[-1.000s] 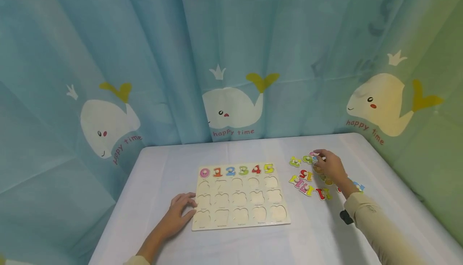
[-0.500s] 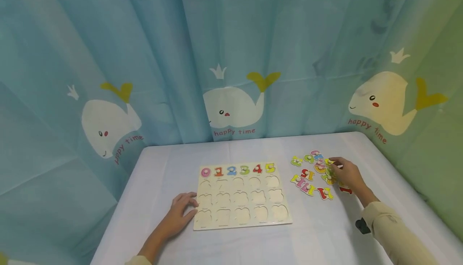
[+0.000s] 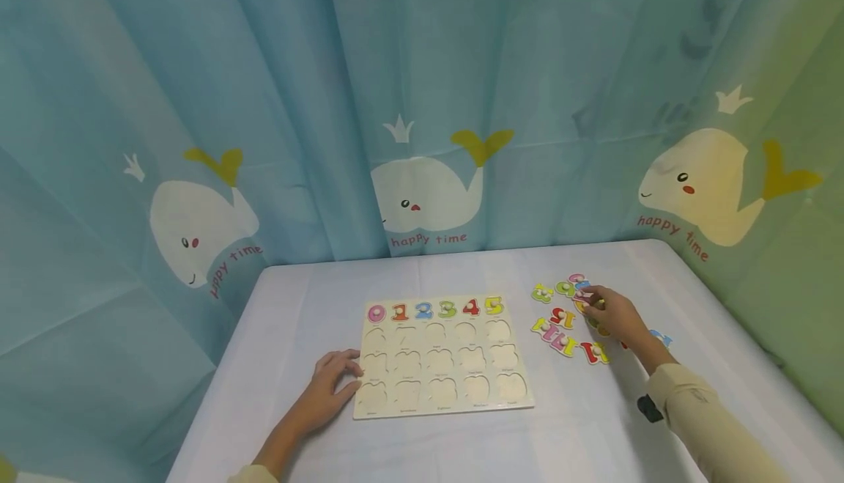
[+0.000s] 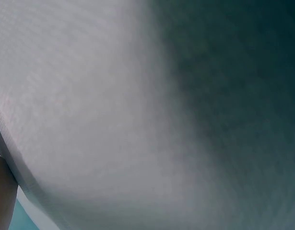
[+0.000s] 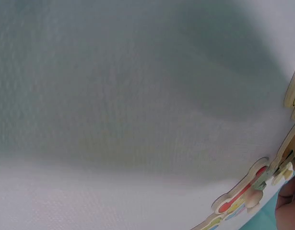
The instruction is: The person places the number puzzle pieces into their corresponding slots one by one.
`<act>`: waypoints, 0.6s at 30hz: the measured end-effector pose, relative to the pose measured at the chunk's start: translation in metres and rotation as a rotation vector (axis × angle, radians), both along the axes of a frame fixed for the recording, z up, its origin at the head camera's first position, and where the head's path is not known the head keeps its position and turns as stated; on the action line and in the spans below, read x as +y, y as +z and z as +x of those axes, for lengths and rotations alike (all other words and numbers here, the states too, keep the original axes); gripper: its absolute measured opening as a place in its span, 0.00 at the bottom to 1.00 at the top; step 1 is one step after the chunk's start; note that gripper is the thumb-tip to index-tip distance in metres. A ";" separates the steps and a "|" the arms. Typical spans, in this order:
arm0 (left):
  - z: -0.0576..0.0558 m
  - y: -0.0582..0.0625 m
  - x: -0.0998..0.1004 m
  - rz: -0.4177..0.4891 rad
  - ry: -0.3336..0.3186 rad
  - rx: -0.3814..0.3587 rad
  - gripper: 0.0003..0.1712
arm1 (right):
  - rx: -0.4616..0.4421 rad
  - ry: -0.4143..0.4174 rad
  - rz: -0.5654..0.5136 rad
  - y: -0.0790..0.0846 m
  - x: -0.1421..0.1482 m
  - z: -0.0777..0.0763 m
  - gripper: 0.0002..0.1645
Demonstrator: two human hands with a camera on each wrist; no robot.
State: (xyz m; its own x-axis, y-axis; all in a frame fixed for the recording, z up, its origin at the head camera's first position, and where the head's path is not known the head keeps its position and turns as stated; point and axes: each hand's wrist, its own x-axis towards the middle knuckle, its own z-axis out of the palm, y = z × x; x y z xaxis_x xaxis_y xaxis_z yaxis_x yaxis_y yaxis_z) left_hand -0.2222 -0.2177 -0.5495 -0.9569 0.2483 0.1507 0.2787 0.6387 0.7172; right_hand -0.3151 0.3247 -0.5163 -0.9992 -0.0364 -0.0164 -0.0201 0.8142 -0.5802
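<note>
A wooden number puzzle board [image 3: 422, 355] lies on the table, its top row holding the numbers 0 to 5 and its lower rows showing bare recesses. My left hand [image 3: 327, 388] rests at the board's left edge, fingertips right at the rim. Over the scattered number pieces on the right, my right hand [image 3: 618, 316] reaches down, thumb and forefinger close together among them. A red-and-white knobbed piece [image 5: 241, 189] shows beside the right fingers in the right wrist view. Whether they pinch a piece, I cannot tell.
A red 15 piece [image 3: 563, 317], a green 6 piece [image 3: 565, 289] and several other knobbed numbers lie right of the board. One blue piece [image 3: 660, 338] sits beyond the right wrist. A whale-print curtain [image 3: 303, 138] hangs behind the white table [image 3: 316, 285].
My right hand moved right and toward me across the pieces, then back left. The blue piece at the right was covered midway and shows again. My left hand stays at the board.
</note>
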 end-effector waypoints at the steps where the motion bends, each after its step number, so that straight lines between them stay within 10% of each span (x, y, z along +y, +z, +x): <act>1: 0.000 0.000 0.000 -0.001 0.001 -0.005 0.10 | -0.001 0.003 0.008 0.000 -0.001 -0.001 0.27; 18: -0.001 -0.002 -0.001 -0.004 0.005 -0.021 0.11 | 0.132 0.055 0.038 -0.009 -0.003 -0.006 0.16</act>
